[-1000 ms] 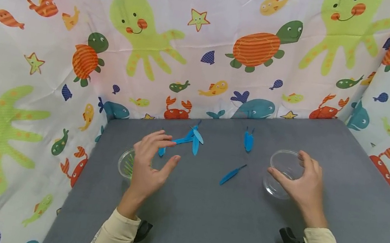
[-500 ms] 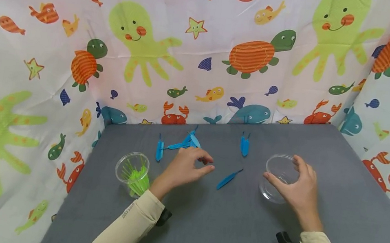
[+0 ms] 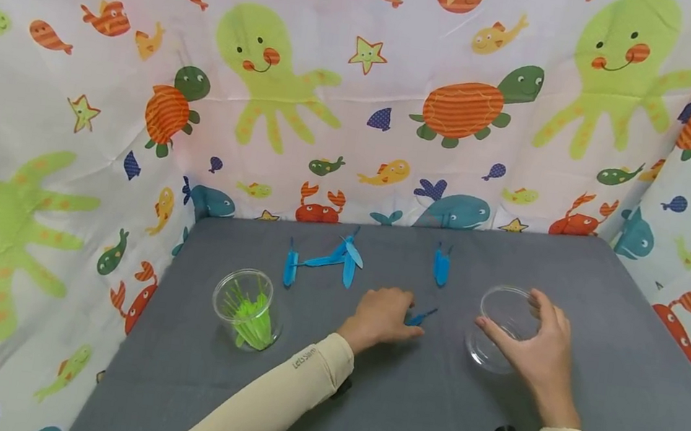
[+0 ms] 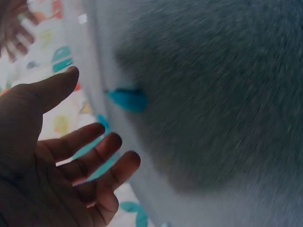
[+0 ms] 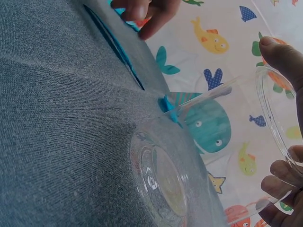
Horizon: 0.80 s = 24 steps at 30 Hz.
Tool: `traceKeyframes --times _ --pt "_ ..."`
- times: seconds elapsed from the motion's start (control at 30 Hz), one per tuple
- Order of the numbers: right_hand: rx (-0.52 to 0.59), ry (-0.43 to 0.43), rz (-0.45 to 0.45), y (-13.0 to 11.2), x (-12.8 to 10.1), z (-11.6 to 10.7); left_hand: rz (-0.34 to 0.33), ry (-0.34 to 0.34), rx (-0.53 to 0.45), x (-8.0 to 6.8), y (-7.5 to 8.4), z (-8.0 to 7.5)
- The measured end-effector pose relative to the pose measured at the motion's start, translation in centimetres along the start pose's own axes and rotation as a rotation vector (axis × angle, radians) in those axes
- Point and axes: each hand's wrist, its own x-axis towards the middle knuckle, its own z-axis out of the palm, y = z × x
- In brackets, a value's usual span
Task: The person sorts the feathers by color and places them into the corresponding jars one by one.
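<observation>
The left hand (image 3: 381, 315) lies low on the grey tabletop (image 3: 398, 412) with its fingertips on the single blue feather (image 3: 420, 318); whether the fingers pinch it cannot be told, since the left wrist view is blurred. A light pinch at the quill would probably lift it best (feathers slide on cloth). The right hand (image 3: 534, 346) curls round the rim of the clear plastic cup (image 3: 498, 323), just right of the feather, steadying it. Open cloth lies between them. More blue feathers (image 3: 340, 258) lie near the back edge; a cup of green sticks (image 3: 247, 307) stands left.
</observation>
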Motion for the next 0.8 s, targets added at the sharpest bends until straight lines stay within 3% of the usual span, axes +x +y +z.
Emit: traceKeyframes --times 0.17,0.53,0.63,0.8 --pt "0.02 0.007 0.01 -0.1 0.0 0.3 -0.023 0.025 0.107 0.6 0.6 1.6" --pt "0.006 0.007 0.017 -0.2 -0.1 0.3 -0.004 0.152 0.204 0.6 1.5 2.1" --pt "0.006 0.012 0.021 -0.3 -0.1 0.3 0.006 0.168 0.156 0.6 1.1 2.0" --pt "0.052 0.019 0.035 -0.2 -0.2 0.4 -0.017 0.196 -0.005 0.7 0.1 1.4"
